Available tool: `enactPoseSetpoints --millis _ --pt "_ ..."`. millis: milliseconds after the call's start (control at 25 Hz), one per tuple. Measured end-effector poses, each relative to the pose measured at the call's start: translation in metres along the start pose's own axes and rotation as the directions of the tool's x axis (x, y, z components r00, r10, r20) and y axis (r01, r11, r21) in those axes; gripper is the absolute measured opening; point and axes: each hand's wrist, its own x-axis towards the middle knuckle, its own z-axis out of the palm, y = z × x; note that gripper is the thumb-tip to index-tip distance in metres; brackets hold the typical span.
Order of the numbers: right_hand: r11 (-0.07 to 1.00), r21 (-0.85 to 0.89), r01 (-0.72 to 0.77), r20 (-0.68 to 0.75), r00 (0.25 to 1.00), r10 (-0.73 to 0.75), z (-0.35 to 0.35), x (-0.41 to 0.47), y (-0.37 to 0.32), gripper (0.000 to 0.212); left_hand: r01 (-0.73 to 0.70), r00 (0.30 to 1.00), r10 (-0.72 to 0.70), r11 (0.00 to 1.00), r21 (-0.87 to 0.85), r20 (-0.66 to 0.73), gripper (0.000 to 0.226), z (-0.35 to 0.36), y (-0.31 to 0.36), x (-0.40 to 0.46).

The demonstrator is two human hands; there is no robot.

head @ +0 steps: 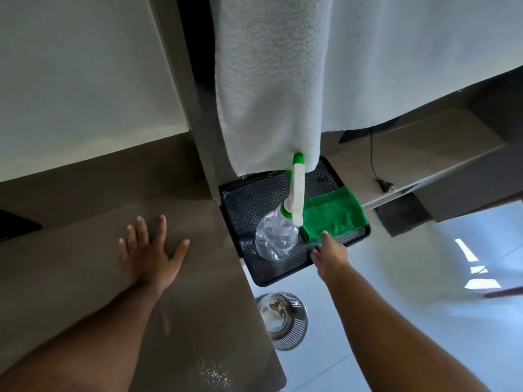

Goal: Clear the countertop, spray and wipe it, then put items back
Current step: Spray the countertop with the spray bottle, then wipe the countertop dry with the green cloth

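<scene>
Green cloth (334, 216) and spray bottle (278, 239) sit together on the black tray (240, 205), handy for wiping. Right hand (329, 254), grip open, reaches for them; left hand (150, 248) rests flat and open, steadying on the brown surface (85, 250).

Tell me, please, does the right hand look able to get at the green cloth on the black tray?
Probably yes. The right hand already reaches over the black tray, fingertips at the near edge of the green cloth. The spray bottle stands just left of the cloth, not across the path.
</scene>
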Motion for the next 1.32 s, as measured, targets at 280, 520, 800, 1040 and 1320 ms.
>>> enactPoseSetpoints --millis 280,520,800,1040,1320 --pt "0.986 -0.063 -0.153 0.220 0.962 0.163 0.024 0.031 -0.014 0.014 -0.028 0.999 0.028 1.000 -0.003 0.027 0.086 -0.005 -0.001 -0.001" --pt "0.988 0.139 -0.070 0.150 0.988 0.049 0.015 0.002 -0.028 0.007 -0.009 1.000 0.009 1.000 -0.005 0.009 0.088 0.002 -0.004 0.001" --pt "0.995 0.087 0.040 0.178 0.982 -0.055 -0.050 -0.106 -0.061 0.011 -0.006 1.000 0.006 0.999 -0.039 0.015 0.090 0.001 -0.006 0.001" --pt "0.992 -0.123 0.038 0.510 0.860 0.030 -0.051 -0.206 -0.016 0.011 -0.026 0.997 0.032 0.996 -0.088 0.072 0.088 -0.011 -0.007 -0.003" --pt "0.917 -0.352 0.187 0.598 0.799 0.067 -0.004 -0.208 0.067 0.015 0.074 0.997 -0.073 0.988 -0.133 0.017 0.078 -0.023 -0.072 -0.003"
